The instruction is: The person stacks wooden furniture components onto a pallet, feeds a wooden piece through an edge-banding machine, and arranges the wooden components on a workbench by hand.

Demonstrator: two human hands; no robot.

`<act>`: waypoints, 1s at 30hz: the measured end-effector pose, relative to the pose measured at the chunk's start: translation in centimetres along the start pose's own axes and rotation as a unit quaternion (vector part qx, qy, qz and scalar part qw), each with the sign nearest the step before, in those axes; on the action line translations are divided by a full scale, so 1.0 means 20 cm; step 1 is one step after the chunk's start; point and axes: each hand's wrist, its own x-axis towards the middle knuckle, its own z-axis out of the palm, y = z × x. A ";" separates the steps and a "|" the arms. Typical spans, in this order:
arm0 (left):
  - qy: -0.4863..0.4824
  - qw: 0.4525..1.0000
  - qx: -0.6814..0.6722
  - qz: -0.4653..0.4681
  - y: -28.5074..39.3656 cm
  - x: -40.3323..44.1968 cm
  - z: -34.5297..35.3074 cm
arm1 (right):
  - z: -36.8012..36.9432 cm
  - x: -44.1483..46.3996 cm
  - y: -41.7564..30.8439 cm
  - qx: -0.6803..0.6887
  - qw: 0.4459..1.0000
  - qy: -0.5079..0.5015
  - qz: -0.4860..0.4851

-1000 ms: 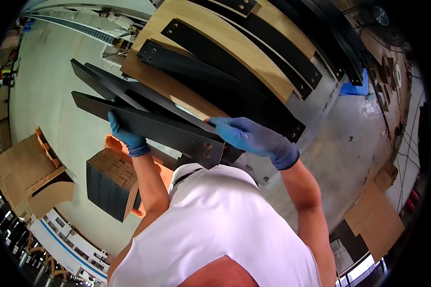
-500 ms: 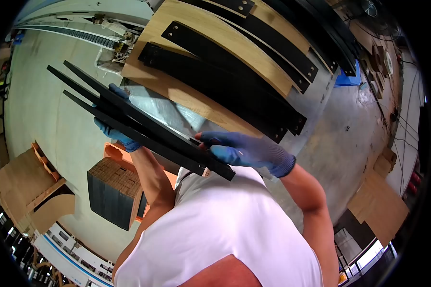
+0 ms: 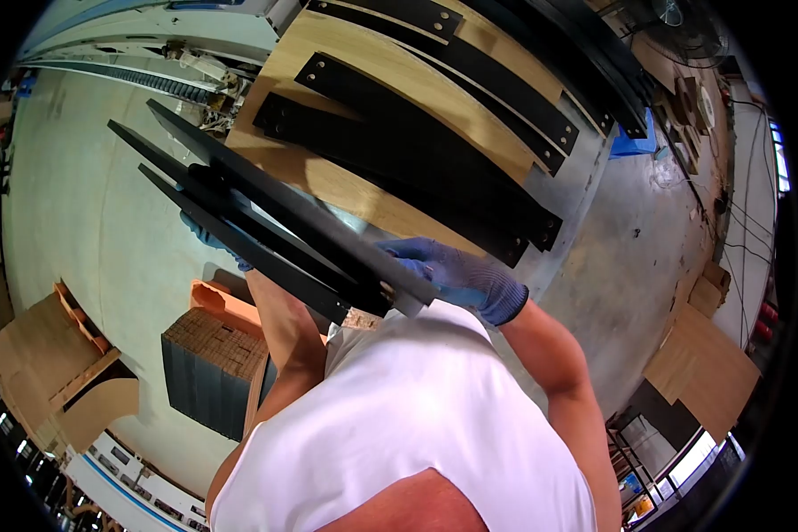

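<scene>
Three long black boards (image 3: 301, 208) are held up in front of me, slightly fanned apart and slanting from upper left down to my chest. Under their far half, my left hand (image 3: 211, 238) in a blue glove supports them, its fingers mostly hidden by the boards. My right hand (image 3: 459, 273), also gloved, grips the near end of the rightmost board, with some fingertips out of sight behind it. Beyond my hands, several black curved strips with holes at their ends (image 3: 417, 164) lie on a pale wooden board (image 3: 355, 197).
On the floor at left stands a stack of dark-faced boards (image 3: 213, 372) beside an orange holder (image 3: 230, 306). Brown panels (image 3: 49, 355) stand farther left. A fan (image 3: 669, 18) and a blue bin (image 3: 634, 142) are at upper right, with brown sheets (image 3: 705, 363) lower right.
The boards have tilted, showing more of the right board's broad face, and their far ends have shifted right. My right hand has moved slightly left and down along the near end.
</scene>
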 end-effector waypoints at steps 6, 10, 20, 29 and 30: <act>-0.010 0.992 -0.107 0.062 0.03 -0.02 -0.06 | 0.03 0.04 0.01 0.182 0.969 -0.012 0.165; -0.012 0.978 0.009 0.207 -0.06 -0.02 -0.07 | 0.07 0.00 0.08 0.223 0.968 0.016 0.115; -0.007 0.845 0.455 0.281 -0.22 -0.12 -0.06 | 0.06 -0.18 0.17 0.249 0.968 -0.006 -0.038; -0.023 0.882 0.396 0.253 -0.27 -0.24 -0.05 | 0.09 -0.29 0.06 0.103 0.984 0.143 0.028; -0.028 0.886 0.388 0.252 -0.28 -0.24 -0.05 | 0.08 -0.30 0.06 0.059 0.986 0.153 0.012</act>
